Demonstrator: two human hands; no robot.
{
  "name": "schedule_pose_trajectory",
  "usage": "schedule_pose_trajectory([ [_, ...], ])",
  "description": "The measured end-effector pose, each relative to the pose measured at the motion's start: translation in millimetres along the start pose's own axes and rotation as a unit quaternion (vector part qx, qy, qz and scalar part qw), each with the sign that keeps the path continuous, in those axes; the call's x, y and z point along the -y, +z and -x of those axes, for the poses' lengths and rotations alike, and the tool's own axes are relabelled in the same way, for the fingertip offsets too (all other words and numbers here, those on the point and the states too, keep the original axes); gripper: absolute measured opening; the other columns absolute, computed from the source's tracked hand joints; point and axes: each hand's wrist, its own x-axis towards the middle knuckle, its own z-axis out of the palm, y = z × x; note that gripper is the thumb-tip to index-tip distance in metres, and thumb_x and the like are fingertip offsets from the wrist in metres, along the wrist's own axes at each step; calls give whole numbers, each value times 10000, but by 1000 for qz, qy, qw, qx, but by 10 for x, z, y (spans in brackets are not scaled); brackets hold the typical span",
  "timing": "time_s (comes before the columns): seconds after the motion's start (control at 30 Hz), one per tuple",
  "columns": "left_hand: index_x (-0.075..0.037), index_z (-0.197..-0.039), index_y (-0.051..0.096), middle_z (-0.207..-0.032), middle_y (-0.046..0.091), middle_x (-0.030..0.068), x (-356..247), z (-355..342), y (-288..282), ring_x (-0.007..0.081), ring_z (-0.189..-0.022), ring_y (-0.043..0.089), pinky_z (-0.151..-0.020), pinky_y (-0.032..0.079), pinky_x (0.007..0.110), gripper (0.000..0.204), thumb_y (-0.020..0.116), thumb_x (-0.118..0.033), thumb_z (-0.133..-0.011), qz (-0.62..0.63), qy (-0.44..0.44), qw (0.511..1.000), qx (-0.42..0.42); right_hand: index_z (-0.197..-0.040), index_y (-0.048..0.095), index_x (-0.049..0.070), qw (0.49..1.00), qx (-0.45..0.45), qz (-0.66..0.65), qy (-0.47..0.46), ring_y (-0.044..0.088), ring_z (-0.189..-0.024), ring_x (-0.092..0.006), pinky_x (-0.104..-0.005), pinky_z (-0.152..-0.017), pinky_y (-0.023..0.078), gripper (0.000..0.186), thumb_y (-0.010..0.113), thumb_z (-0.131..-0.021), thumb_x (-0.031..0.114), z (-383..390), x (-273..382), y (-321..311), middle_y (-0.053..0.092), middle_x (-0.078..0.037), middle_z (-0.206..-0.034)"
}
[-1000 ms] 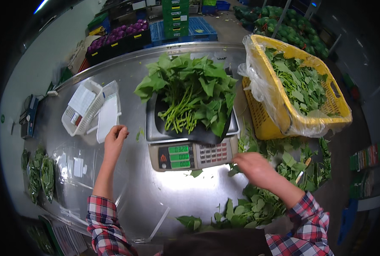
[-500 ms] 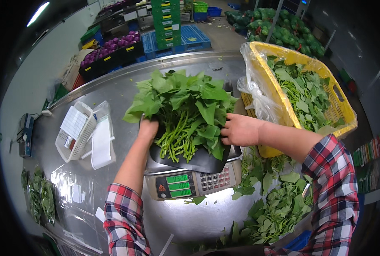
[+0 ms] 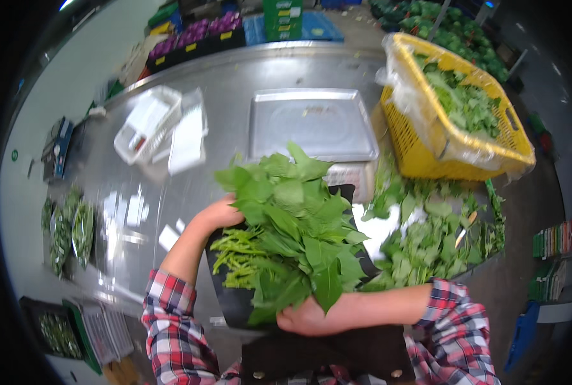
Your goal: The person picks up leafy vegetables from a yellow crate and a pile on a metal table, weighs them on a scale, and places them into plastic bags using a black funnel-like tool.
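Observation:
A big bunch of leafy greens [image 3: 298,218] with stems turned to the left lies on a black sheet [image 3: 233,305], lifted close in front of my body. My left hand [image 3: 223,212] grips the far left side, its fingertips hidden by leaves and sheet. Curled around the near edge is my right hand [image 3: 308,317], closed on the sheet beneath the leaves; its fingers are partly covered. Just beyond the bunch stands a scale with a bare metal pan [image 3: 311,125]; the greens cover most of its front panel.
A yellow crate [image 3: 420,141] lined with clear plastic holds more greens at the right. Loose greens [image 3: 420,247] are spread below it. On the left are a white basket [image 3: 148,125], papers [image 3: 187,141] and bagged greens [image 3: 71,228].
Both hands have taken the black sheet and greens off the scale and brought them toward my body. The stems now point left instead of toward me. The view has tilted down.

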Motion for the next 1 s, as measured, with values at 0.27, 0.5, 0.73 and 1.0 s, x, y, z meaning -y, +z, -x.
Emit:
schedule_pose_trajectory([
  [0.27,53,-937,551,-992,537,237,895,973,1150,364,-918,522,-804,433,408,282,462,35,-670,-99,-77,955,-270,-871,514,28,891,6,-350,288,557,-726,-324,-400,-628,462,221,566,-764,213,-12,721,975,548,-150,-815],
  [0.5,26,-1113,491,-1124,508,194,799,1252,1256,328,-1070,454,-944,356,380,459,448,22,-655,-53,74,963,-254,-917,570,23,948,-199,-215,121,533,-756,-206,-290,-692,442,234,603,-747,180,-841,919,606,544,-76,-822],
  [0.73,7,-1226,409,-1213,466,201,998,1017,1467,329,-1120,444,-975,316,387,544,520,-304,-794,-35,48,989,-134,-1315,322,239,969,-3,77,234,234,-1269,-329,-514,-1007,201,888,750,-541,316,-717,367,976,234,-138,-1389],
  [1.0,69,-1214,365,-1206,453,220,522,1125,1485,315,-1118,445,-956,325,401,857,662,-506,-652,-200,7,978,-61,-1343,276,175,950,108,-34,290,193,-1278,-368,-523,-1028,158,949,673,-577,570,40,-63,1044,210,-166,-1393],
])
